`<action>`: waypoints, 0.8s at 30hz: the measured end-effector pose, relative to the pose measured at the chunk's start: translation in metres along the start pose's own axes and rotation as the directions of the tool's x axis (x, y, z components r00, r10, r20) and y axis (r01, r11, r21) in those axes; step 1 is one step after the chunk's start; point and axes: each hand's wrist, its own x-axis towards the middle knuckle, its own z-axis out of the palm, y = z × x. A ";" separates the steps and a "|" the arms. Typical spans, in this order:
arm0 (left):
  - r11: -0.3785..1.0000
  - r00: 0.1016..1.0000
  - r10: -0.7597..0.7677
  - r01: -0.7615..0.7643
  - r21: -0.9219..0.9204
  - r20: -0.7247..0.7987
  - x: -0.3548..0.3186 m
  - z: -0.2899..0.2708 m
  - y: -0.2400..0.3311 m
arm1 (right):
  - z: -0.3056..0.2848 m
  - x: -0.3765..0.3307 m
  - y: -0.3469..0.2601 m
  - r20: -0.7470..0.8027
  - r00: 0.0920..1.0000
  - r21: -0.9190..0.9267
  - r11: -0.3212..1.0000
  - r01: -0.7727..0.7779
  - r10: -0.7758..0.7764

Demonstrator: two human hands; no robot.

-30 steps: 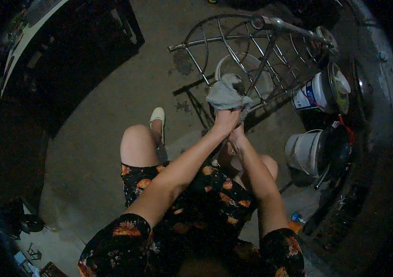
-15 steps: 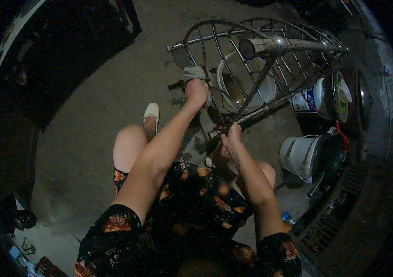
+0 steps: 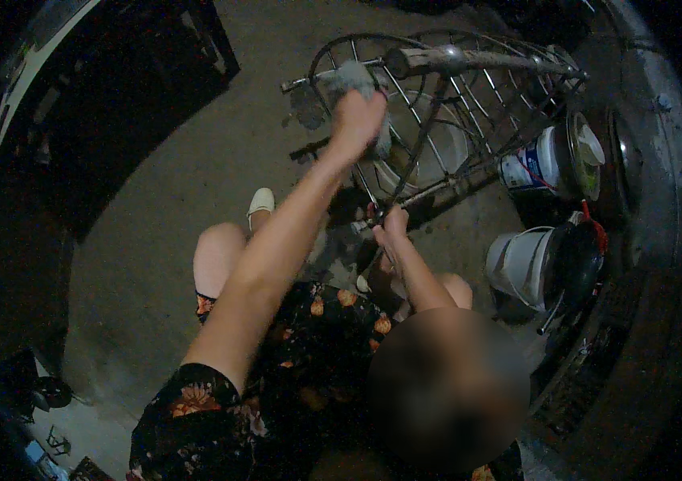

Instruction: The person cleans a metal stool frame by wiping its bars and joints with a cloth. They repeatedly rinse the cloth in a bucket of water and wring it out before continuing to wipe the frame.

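A metal rack (image 3: 491, 62) with curved bars, thin rods and one thick tube leans over a round pale tub (image 3: 459, 138). My left hand (image 3: 359, 120), closed around a grey-white cloth (image 3: 352, 77), is at the rack's upper left bars. Part of the cloth hangs down beside my wrist. Lower down, my right hand (image 3: 391, 225) grips the near corner of the rack, where the bars meet. The rack's far end tapers off to the right. What lies in the tub is mostly hidden behind the bars.
To the right stand a white bucket with a blue label (image 3: 530, 168), a white pail with a handle (image 3: 520, 260) and a dark pan (image 3: 577, 260). A floor grate (image 3: 593, 365) lies at lower right. Dark furniture (image 3: 156, 88) stands at upper left. My shoe (image 3: 261, 200) is on the concrete floor.
My left hand has moved up and slightly right with the cloth, along the rack's left bars. My right hand still holds the corner; the rack appears shifted slightly left and up.
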 end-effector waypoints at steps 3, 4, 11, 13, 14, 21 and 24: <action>0.986 0.998 0.036 -0.027 -0.167 0.052 -0.047 0.025 -0.012 | 0.002 0.001 0.006 0.025 0.998 0.117 0.991 0.058 -0.061; 0.996 0.994 -0.024 0.033 -0.079 0.107 -0.057 0.022 -0.015 | 0.011 -0.007 0.006 0.050 0.994 0.215 0.973 0.083 -0.096; 0.991 0.996 0.092 -0.090 0.099 -0.015 -0.022 0.006 -0.003 | 0.010 -0.023 -0.009 0.083 0.995 0.143 0.989 0.044 -0.056; 0.978 0.980 0.142 -0.116 0.172 -0.143 0.004 -0.006 0.004 | 0.002 -0.017 -0.008 0.113 0.993 0.062 0.998 0.030 -0.037; 0.971 0.981 0.140 -0.110 0.211 -0.133 0.017 -0.018 0.018 | 0.000 -0.016 -0.007 0.133 0.990 0.130 0.991 0.023 -0.041; 0.975 0.976 0.216 -0.214 0.051 -0.037 -0.018 0.002 -0.038 | 0.005 -0.018 -0.005 0.050 0.998 0.002 1.000 -0.026 0.026; 0.999 0.974 0.050 -0.048 -0.017 0.223 -0.037 -0.007 -0.046 | -0.013 0.000 -0.004 0.016 1.000 -0.067 0.998 -0.001 0.002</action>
